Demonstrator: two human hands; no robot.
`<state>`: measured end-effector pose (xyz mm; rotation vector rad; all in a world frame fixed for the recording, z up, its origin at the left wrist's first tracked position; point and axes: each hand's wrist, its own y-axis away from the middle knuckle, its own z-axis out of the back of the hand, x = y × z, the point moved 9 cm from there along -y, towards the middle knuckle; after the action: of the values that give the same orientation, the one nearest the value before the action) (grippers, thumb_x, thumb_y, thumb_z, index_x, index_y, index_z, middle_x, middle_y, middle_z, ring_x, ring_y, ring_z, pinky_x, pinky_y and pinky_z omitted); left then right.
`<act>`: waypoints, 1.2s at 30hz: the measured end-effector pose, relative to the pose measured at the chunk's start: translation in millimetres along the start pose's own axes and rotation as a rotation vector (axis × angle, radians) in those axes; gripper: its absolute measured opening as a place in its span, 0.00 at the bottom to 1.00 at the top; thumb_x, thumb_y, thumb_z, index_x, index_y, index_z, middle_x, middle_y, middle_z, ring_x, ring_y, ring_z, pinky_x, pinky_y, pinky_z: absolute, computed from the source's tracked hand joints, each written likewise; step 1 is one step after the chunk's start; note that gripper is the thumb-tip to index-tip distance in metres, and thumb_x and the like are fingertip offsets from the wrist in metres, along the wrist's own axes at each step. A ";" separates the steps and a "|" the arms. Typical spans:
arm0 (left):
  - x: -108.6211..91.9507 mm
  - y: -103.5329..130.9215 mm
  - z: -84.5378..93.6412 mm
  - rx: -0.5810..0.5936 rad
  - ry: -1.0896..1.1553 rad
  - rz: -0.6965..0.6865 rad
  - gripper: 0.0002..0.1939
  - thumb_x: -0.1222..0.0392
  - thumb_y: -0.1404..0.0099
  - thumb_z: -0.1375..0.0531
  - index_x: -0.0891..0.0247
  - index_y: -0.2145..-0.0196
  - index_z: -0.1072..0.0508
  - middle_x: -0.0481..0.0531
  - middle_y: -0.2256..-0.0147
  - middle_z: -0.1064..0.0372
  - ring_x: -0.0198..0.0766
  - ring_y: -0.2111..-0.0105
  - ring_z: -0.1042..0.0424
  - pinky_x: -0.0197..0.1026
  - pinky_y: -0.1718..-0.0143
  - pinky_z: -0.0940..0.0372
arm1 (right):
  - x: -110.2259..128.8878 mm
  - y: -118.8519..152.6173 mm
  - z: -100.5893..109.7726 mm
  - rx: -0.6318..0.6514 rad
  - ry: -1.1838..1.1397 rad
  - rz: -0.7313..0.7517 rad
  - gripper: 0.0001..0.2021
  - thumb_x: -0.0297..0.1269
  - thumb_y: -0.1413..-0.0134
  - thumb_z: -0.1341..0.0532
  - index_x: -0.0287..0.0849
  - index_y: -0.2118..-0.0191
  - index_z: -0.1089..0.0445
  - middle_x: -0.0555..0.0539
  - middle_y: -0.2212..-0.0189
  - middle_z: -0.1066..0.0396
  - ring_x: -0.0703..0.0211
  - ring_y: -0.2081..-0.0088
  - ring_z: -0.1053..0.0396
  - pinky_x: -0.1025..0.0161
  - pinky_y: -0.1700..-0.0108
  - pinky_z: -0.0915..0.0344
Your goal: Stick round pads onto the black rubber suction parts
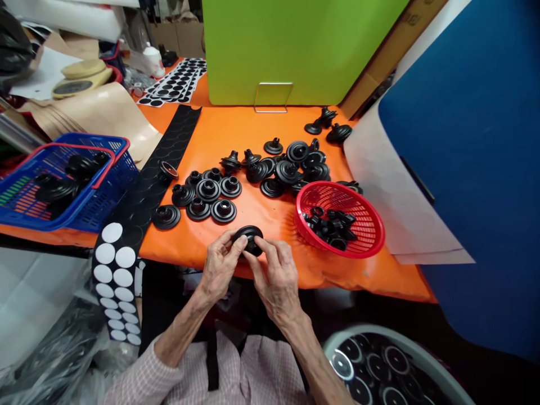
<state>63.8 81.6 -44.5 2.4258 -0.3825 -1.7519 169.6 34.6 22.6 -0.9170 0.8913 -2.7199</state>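
Observation:
Close to the table's front edge, my left hand pinches the rim of a round black plastic disc part between thumb and fingers. My right hand grips the same part from the other side, its thumb and fingertips at the near side; whatever small piece may sit there is hidden. Just beyond, a group of black disc parts lies with hollow stems upward. Behind them spreads a loose pile of similar flanged black parts. To the right, a red plastic basket contains small black ring-like pieces.
A blue basket with black parts stands left, beside a black strip of round stickers hanging over the edge. One part rests on the strip. A green board and blue panel bound the table. A tub of discs sits below right.

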 end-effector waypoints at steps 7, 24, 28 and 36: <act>2.8 -0.4 3.3 0.010 0.031 0.024 0.15 0.53 0.41 0.37 0.66 0.59 0.23 0.55 0.61 0.23 0.42 0.60 0.24 0.42 0.55 0.30 | -10.2 0.3 -7.6 -0.099 -0.040 -0.175 0.10 0.43 0.39 0.43 0.41 0.62 0.33 0.46 0.71 0.33 0.57 0.69 0.33 0.58 0.66 0.32; 3.7 -5.8 -1.0 0.010 0.085 0.068 0.19 0.50 0.43 0.35 0.67 0.59 0.25 0.56 0.62 0.23 0.43 0.64 0.24 0.43 0.62 0.27 | -20.0 -0.7 -5.6 0.024 -0.224 -0.261 0.08 0.39 0.40 0.43 0.45 0.57 0.32 0.46 0.66 0.28 0.55 0.63 0.30 0.53 0.58 0.30; 2.9 -4.5 -3.6 0.060 0.116 0.096 0.18 0.51 0.40 0.37 0.67 0.58 0.26 0.57 0.60 0.24 0.42 0.63 0.25 0.42 0.63 0.28 | -32.0 6.0 -10.0 0.023 -0.305 -0.401 0.13 0.44 0.44 0.39 0.43 0.57 0.33 0.44 0.63 0.29 0.54 0.61 0.30 0.53 0.58 0.30; 2.1 -2.6 -12.8 0.217 0.098 0.104 0.23 0.55 0.43 0.34 0.63 0.51 0.31 0.55 0.54 0.27 0.38 0.60 0.26 0.40 0.57 0.31 | -52.7 15.8 -28.4 0.110 -0.748 -0.766 0.22 0.50 0.47 0.38 0.42 0.52 0.34 0.43 0.57 0.28 0.53 0.55 0.29 0.53 0.51 0.31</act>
<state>76.9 82.9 -43.0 2.5716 -0.7069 -1.6172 194.4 51.6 -31.5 -2.3931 0.2489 -2.4614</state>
